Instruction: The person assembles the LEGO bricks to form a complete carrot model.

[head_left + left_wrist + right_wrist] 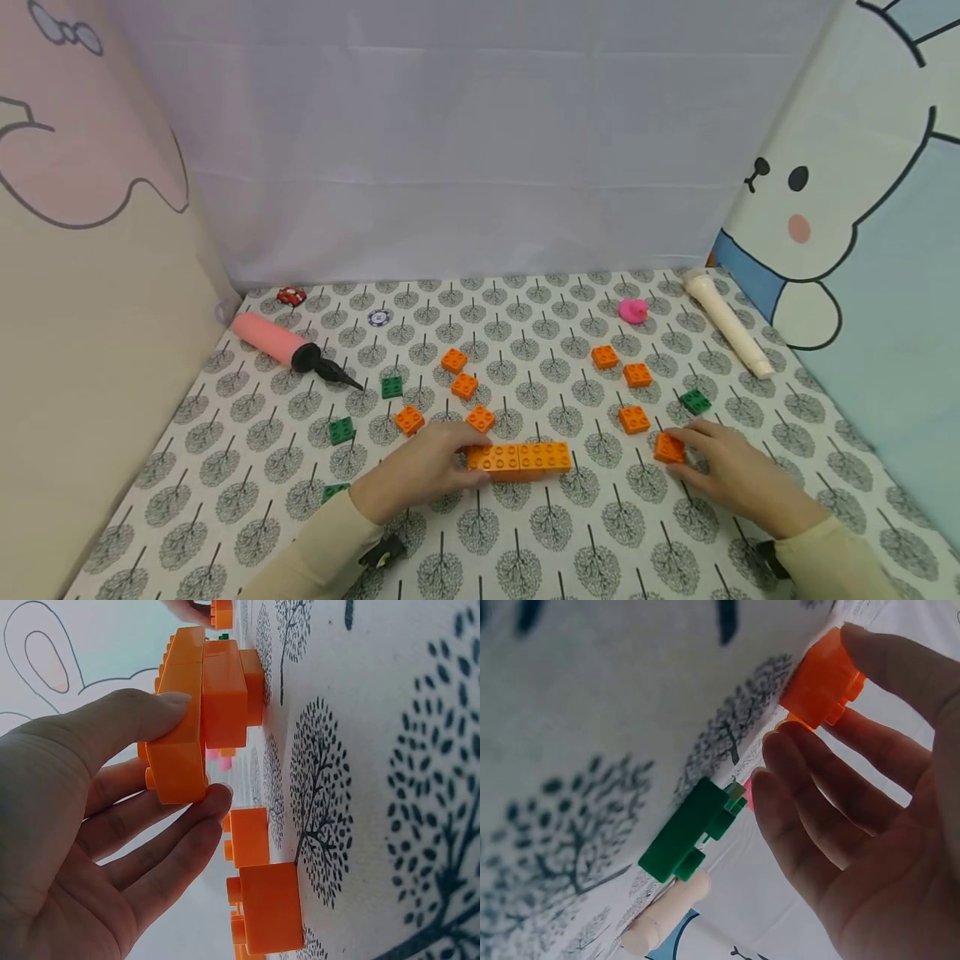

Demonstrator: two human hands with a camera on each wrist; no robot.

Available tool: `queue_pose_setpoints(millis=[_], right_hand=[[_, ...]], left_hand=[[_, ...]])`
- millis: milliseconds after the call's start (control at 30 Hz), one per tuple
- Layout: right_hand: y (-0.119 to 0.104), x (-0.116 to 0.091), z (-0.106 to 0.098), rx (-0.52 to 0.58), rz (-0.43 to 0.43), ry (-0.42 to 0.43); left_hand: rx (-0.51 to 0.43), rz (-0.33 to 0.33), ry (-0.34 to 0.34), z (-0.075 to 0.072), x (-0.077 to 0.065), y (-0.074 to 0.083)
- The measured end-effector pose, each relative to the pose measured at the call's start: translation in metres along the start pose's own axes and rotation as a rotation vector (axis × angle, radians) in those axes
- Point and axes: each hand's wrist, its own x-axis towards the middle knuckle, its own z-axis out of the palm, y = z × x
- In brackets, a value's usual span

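Observation:
Near the front middle stands a stack of orange toy bricks (519, 458), with a long studded top row over narrower lower layers. My left hand (423, 467) pinches the left end of that top row; in the left wrist view the thumb presses one side of the top brick (176, 742), with fingers along the other. To the right, my right hand (723, 471) grips a single orange brick (669, 448) between thumb and fingers, low over the cloth. A green brick (686, 829) lies close by the right hand's fingers in the right wrist view.
Several loose orange bricks (464, 386) lie behind the stack, others (633, 419) at right. Green bricks (341, 430) are scattered left. Farther back are a pink tube with a black nozzle (270, 337), a red toy car (291, 296), a chip (379, 317), a pink duck (633, 311) and a pale tube (727, 325).

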Motion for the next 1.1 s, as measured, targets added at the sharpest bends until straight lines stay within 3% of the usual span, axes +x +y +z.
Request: queue_pose_setpoints(millis=[300, 467, 667, 800, 900, 1100], right_hand=[[-0.001, 0.003, -0.001, 0.032, -0.001, -0.012], [-0.012, 0.004, -0.006, 0.058, -0.033, 0.049], [-0.033, 0.013, -0.008, 0.096, -0.191, 0.189], [-0.05, 0.025, -0.005, 0.15, -0.321, 0.239], [-0.064, 0.035, -0.003, 0.194, -0.372, 0.209], [-0.081, 0.046, 0.004, 0.222, -0.392, 0.102]], left_hand=[[0.008, 0.007, 0.008, 0.0, 0.0, 0.0], [0.004, 0.008, 0.009, 0.0, 0.0, -0.001], [0.008, 0.002, 0.011, 0.001, -0.001, -0.001], [0.004, 0.005, 0.013, 0.0, 0.0, -0.001], [-0.005, 0.002, 0.01, 0.0, 0.001, -0.001], [-0.011, -0.005, 0.001, 0.001, 0.001, -0.002]])
